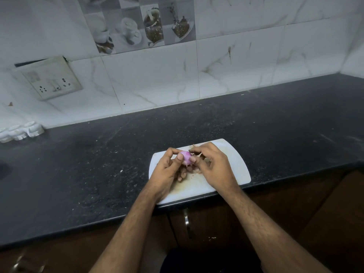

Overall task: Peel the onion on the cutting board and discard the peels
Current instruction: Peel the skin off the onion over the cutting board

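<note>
- At the bottom of the frame I see both forearms reaching up from the lower edge toward the centre, over brown cabinet fronts (325,203) below the counter.
- My left hand (167,170) cups the onion (186,157) from the left, thumb pressed on its purple surface — fingers curled around it.
- My right hand (212,164) pinches at the onion's right side, thumb and fingertips closed on it or on a strip of skin; I cannot tell which.
- The onion sits between the two hands just above the white cutting board (236,164), centre of the frame, mostly bare and purple.
- Loose bits of peel (195,174) lie on the board under the hands.
- The board rests at the near edge of the dark speckled countertop (78,174).
- Farther back, a white moulded object (21,132) stands at the left edge — against the wall.
- A switch-and-socket plate (49,79) hangs on the marble-look wall tiles (157,79) at upper left.
</note>
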Available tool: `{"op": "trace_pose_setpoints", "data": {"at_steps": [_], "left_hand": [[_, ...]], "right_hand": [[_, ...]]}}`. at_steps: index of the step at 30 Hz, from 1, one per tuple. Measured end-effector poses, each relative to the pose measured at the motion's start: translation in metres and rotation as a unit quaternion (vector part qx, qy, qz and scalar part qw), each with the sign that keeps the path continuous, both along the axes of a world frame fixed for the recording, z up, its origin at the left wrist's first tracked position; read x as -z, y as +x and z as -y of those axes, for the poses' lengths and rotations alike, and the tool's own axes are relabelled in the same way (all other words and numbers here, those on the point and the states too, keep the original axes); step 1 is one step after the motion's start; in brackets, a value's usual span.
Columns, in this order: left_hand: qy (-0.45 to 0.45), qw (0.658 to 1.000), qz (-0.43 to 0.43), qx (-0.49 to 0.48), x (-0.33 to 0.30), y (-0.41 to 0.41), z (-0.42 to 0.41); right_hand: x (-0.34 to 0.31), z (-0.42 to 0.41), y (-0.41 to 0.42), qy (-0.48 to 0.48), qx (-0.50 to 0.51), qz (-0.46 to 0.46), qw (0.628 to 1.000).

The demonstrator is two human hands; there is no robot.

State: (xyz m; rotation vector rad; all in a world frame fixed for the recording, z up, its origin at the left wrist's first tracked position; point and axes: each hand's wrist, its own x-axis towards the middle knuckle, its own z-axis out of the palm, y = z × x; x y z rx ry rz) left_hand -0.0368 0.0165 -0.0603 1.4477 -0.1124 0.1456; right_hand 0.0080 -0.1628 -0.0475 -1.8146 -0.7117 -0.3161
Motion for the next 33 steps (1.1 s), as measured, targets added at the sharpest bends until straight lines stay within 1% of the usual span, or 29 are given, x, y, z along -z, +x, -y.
{"op": "trace_pose_setpoints", "data": {"at_steps": [5, 9, 14, 16, 19, 22, 27, 30, 33], "left_hand": [[0.026, 0.999, -0.020, -0.017, 0.000, 0.001, 0.001], [0.035, 0.999, -0.022, -0.020, 0.000, 0.002, 0.001], [0.017, 0.999, -0.026, -0.019, -0.002, 0.002, 0.002], [0.014, 0.999, -0.027, -0.014, -0.004, 0.001, 0.003], [0.018, 0.999, -0.031, -0.013, -0.006, -0.002, 0.005], [0.017, 0.999, -0.037, -0.014, -0.009, -0.004, 0.007], [-0.010, 0.999, -0.045, -0.003, -0.011, -0.008, 0.008], [-0.014, 0.998, -0.058, 0.008, -0.010, -0.008, 0.005], [-0.049, 0.997, -0.057, 0.019, -0.010, -0.007, 0.001]], "right_hand": [[0.003, -0.001, -0.003, 0.027, -0.003, 0.008, 1.000], [0.006, -0.002, -0.005, -0.022, 0.032, 0.053, 0.998], [0.005, -0.002, -0.013, -0.095, 0.054, 0.121, 0.987], [0.004, -0.002, -0.014, -0.105, 0.059, 0.124, 0.985], [0.004, -0.003, -0.016, -0.093, 0.073, 0.121, 0.986], [0.004, -0.005, -0.014, -0.063, 0.078, 0.071, 0.992], [0.001, -0.004, -0.004, -0.022, 0.100, -0.060, 0.993], [0.001, -0.006, -0.001, -0.033, 0.092, -0.103, 0.990], [0.002, -0.007, 0.004, -0.058, 0.112, -0.122, 0.985]]}}
